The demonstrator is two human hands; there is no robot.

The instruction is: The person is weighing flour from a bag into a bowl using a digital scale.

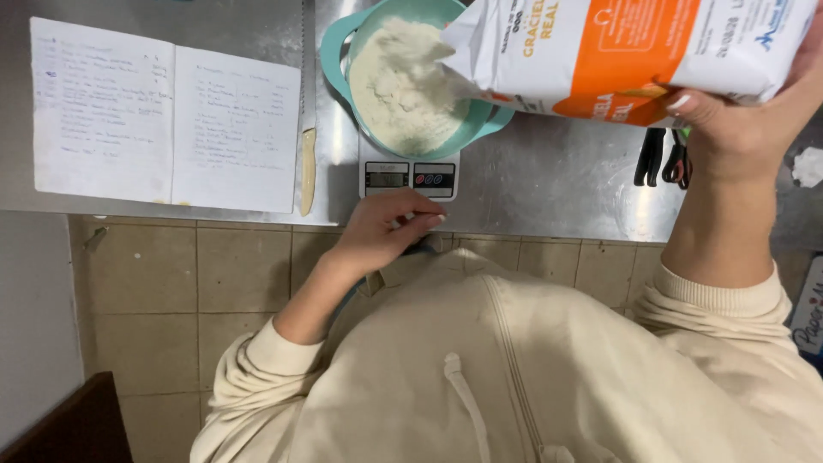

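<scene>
- Right hand [741, 129] is wrapped around a white and orange flour bag [626, 51], tipped over so its open mouth sits right above the teal bowl [411, 81].
- Flour [399, 86] already makes a decent heap in the bowl, so the pour looks well underway, though probably not finished since the bag is held tilted at the rim.
- The bowl sits on a small white kitchen scale [409, 178] on the steel bench [557, 171].
- Left hand [386, 227] rests loosely curled at the bench edge just in front of the scale, gripping nothing.
- An open handwritten notebook [163, 116] lies to the left, a long knife [308, 129] beside it.
- The scale's readout is too small to tell.
</scene>
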